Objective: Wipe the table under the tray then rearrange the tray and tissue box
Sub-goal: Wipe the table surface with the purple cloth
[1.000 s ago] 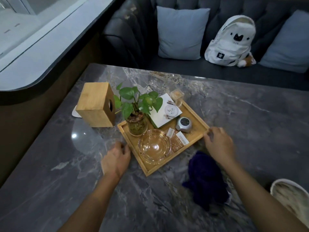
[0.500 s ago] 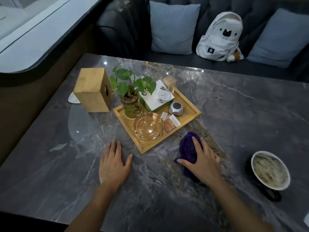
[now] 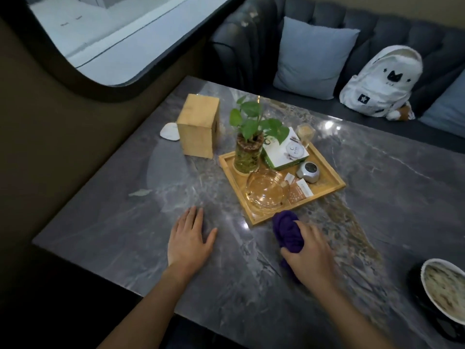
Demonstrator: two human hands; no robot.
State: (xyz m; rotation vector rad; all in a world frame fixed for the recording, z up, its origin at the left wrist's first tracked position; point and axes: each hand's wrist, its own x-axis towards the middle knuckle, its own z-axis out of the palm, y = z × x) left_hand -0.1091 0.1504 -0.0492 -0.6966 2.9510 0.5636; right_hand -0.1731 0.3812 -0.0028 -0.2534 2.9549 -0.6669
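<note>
A wooden tray [image 3: 329, 172] sits mid-table, holding a potted plant [image 3: 249, 147], a glass ashtray [image 3: 266, 190], a white-green box, a small silver gadget and sachets. The wooden tissue box [image 3: 198, 127] stands upright to the tray's left. My right hand [image 3: 312, 255] grips a bunched purple cloth [image 3: 288, 229] on the dark marble table [image 3: 125, 222], just in front of the tray's near corner. My left hand [image 3: 188, 238] lies flat on the table, fingers spread, left of the cloth and holding nothing.
A dark bowl with a white rim [image 3: 445, 290] stands at the right near edge. A small white dish [image 3: 169, 132] lies behind the tissue box. A sofa with cushions and a white backpack [image 3: 382, 81] runs along the far side; a wall borders the left.
Both hands left the tray's sides. The right hand took the purple cloth and closed on it near the tray's front corner; the left hand went flat on the table. My view shifted left.
</note>
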